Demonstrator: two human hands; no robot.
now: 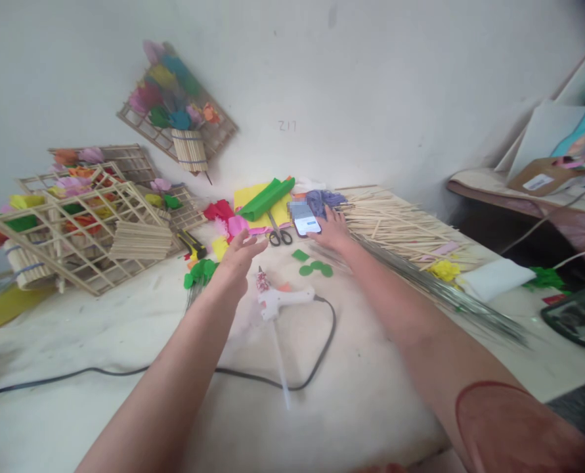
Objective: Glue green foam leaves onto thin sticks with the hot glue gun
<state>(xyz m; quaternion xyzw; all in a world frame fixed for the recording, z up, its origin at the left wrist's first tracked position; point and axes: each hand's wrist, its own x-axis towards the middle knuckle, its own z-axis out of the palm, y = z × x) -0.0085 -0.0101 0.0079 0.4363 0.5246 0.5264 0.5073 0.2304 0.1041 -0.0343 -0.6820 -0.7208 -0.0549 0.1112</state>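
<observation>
My left hand (238, 263) hovers over the table with its fingers apart and nothing in it. Just below it lies a white glue gun (272, 302), a clear glue stick (280, 368) poking from its back end. My right hand (334, 231) is spread at the right edge of a phone (303, 218) with a lit screen; the thumb reaches the phone's lower right. Black-handled scissors (279, 236) lie between my hands. Nearer to me are small round green paper pieces (316, 268) and a green square (300, 255).
Wooden lattice panels with paper flowers (90, 223) lean at the left; another lattice (178, 108) hangs on the wall. Thin sticks (395, 220) and wires (430, 286) cover the right side. A black cord (95, 371) crosses the front. A yellow-and-black cutter (192, 244) lies at left.
</observation>
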